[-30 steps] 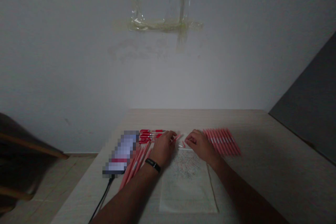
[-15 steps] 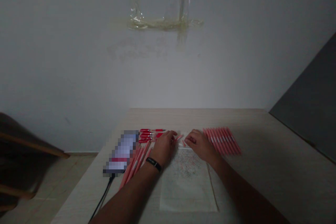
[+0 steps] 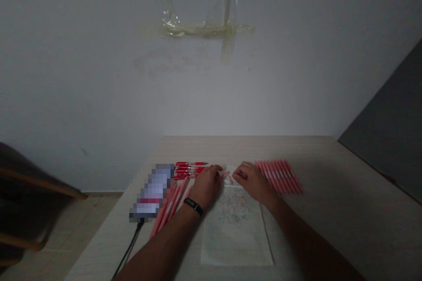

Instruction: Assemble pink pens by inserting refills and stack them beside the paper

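Observation:
My left hand (image 3: 207,185), with a black wristband (image 3: 193,206), rests above the table with its fingers curled. A small pink piece (image 3: 226,174) shows at its fingertips; I cannot tell whether they grip it. My right hand (image 3: 251,180) is closed, thumb against fingers, and what it holds, if anything, is too small to make out. Another short pink piece (image 3: 231,180) lies between the hands, near a scribbled sheet of paper (image 3: 237,241). Red pens (image 3: 189,169) lie beyond my left hand, and several pink pens (image 3: 169,206) lie beside my left forearm.
A neat row of pink pens (image 3: 278,177) lies right of my right hand. A blurred-out phone (image 3: 153,191) with a black cable (image 3: 130,243) is at the table's left side. The wall (image 3: 247,101) rises behind the table (image 3: 329,228). Dark wooden furniture (image 3: 29,197) stands at left.
The pink piece by my left fingertips sits slightly lower and flatter. Both hands stay in nearly the same place, with only small finger movements.

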`<action>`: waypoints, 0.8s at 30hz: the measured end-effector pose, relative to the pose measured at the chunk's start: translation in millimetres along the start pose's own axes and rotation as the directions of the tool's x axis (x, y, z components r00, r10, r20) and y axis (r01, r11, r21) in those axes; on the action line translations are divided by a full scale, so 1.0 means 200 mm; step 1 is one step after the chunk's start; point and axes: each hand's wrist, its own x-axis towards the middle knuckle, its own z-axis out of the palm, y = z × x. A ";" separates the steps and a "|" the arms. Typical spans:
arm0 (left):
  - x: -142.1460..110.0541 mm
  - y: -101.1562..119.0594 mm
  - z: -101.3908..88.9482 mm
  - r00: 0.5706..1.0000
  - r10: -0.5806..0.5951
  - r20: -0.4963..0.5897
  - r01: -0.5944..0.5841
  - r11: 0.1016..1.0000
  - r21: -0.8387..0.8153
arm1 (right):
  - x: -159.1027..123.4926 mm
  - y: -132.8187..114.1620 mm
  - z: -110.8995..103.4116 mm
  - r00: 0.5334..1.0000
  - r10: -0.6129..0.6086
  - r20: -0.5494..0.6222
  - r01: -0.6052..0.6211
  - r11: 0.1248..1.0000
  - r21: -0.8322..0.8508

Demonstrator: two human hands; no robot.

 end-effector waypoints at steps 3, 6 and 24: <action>0.00 0.00 0.00 1.000 0.013 0.001 -0.013 1.000 -0.018 | 0.01 0.02 -0.01 1.000 -0.014 -0.011 0.014 1.000 0.002; -0.01 0.00 -0.01 0.999 0.035 -0.024 -0.036 0.999 -0.027 | 0.02 0.05 -0.03 0.999 -0.023 -0.047 0.023 1.000 -0.008; 0.05 0.03 -0.21 0.943 -0.207 -0.261 0.064 0.881 -0.468 | 0.04 0.15 -0.20 0.954 0.037 -0.298 -0.072 0.991 -0.111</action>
